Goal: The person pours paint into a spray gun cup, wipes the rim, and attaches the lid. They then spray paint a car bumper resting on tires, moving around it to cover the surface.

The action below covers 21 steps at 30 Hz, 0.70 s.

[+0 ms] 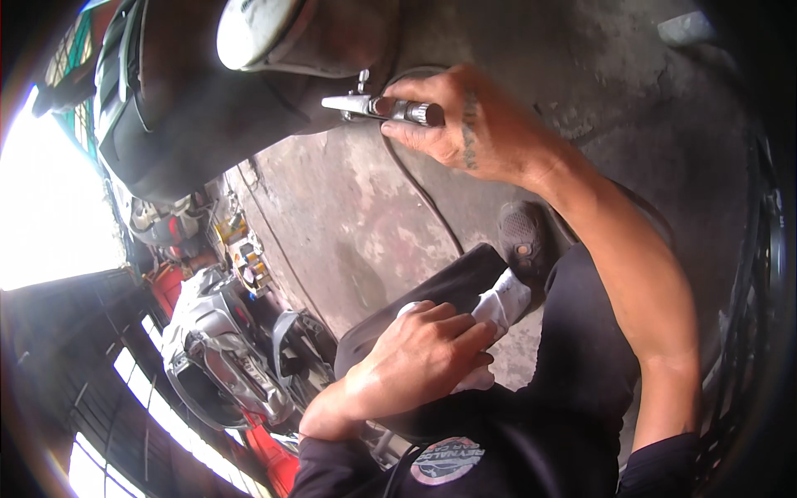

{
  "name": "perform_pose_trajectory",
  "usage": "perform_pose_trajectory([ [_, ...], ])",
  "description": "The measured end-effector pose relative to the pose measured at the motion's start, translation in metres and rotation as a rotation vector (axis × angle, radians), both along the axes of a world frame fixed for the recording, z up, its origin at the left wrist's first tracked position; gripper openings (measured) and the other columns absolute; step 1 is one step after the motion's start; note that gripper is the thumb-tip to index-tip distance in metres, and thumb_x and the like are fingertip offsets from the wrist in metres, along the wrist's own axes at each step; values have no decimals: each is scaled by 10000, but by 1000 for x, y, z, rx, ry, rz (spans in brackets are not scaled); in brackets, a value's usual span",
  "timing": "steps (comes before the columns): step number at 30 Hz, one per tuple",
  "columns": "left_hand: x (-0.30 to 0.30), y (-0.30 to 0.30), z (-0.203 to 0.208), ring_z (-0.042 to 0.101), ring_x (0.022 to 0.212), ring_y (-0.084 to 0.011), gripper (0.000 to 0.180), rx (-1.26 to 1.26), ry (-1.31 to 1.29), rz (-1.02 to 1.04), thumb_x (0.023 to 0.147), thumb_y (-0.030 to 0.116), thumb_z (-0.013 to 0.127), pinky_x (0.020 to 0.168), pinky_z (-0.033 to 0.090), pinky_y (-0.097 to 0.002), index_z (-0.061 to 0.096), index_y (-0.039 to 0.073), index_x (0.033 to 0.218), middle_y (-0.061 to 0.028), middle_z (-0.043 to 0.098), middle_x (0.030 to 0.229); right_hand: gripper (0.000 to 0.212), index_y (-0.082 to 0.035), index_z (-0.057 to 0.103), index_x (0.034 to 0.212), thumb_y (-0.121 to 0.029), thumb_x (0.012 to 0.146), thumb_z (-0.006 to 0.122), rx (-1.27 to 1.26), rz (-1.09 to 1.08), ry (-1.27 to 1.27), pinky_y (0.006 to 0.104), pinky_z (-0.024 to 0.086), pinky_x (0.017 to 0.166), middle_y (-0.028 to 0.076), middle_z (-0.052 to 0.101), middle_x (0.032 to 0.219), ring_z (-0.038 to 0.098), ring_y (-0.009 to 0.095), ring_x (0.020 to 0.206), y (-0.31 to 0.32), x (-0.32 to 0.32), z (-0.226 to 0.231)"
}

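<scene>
At the upper middle, my right hand is closed around the metal spray gun, whose nozzle points left. Just beyond the gun is a grey cylinder with a pale round end; I cannot tell whether it is joined to the gun. A large dark curved panel lies left of the gun, apart from its nozzle. Down in front of my body, my left hand is closed over a white cloth, which sticks out past the fingers by my knee.
A hose runs across the stained concrete floor. My shoe is planted on it. Silver and black motorcycle parts stand at the lower left, near small yellowish items. Bright daylight enters at the far left.
</scene>
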<state>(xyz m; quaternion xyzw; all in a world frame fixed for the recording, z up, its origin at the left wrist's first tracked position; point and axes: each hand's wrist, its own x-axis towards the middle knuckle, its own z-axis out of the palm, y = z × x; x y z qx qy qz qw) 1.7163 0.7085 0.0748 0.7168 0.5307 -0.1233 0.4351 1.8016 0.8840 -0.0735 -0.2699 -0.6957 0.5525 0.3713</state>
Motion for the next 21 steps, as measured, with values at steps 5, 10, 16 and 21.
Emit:
perform_pose_trajectory([
  [5,2,-4,3,629,750,-264,317,20,-1,-2,846,358,818,718,524,-416,667,115,984,-27,627,780,323,8,750,1103,-261,924,760,173,-258,111,448,594,732,232,741,842,737,390,756,1,10,14],
  [10,4,-3,6,627,760,-264,324,37,-6,-36,855,365,810,731,515,-411,651,119,993,-33,613,780,338,-13,755,1149,-235,903,822,134,-227,129,366,562,661,175,767,892,735,286,726,-6,13,18],
  [16,-1,-6,7,639,790,-294,292,63,-18,-81,862,312,801,755,513,-439,632,98,966,-60,617,790,306,-23,735,1140,-196,899,808,218,-71,62,420,549,662,189,734,853,719,360,748,-32,-13,1],
  [21,7,-12,13,674,830,-321,262,71,3,-122,876,276,778,758,529,-447,640,69,960,-84,670,828,288,-25,693,1099,-228,908,767,168,131,-97,477,532,715,193,707,847,688,412,796,-47,-19,20],
])
